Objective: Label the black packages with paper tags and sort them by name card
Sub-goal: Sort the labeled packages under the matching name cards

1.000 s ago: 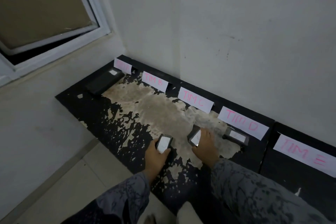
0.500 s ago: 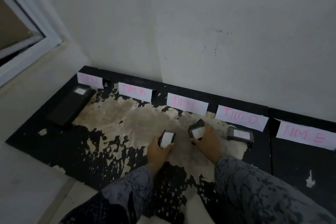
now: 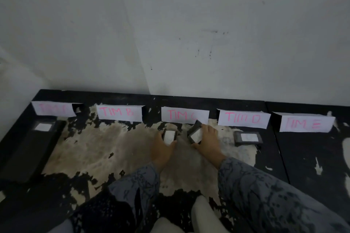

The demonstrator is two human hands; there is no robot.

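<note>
Our left hand [image 3: 162,147] grips one tagged package [image 3: 169,136], our right hand [image 3: 207,138] another [image 3: 196,133], near the TIM C card [image 3: 184,115], probably for sorting there.

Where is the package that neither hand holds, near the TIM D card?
Head view, right of centre: the loose package lies flat below the TIM D card, right of the right hand.

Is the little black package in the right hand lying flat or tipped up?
Tipped up. The package in the right hand leans with its far end raised near the TIM C card.
</note>
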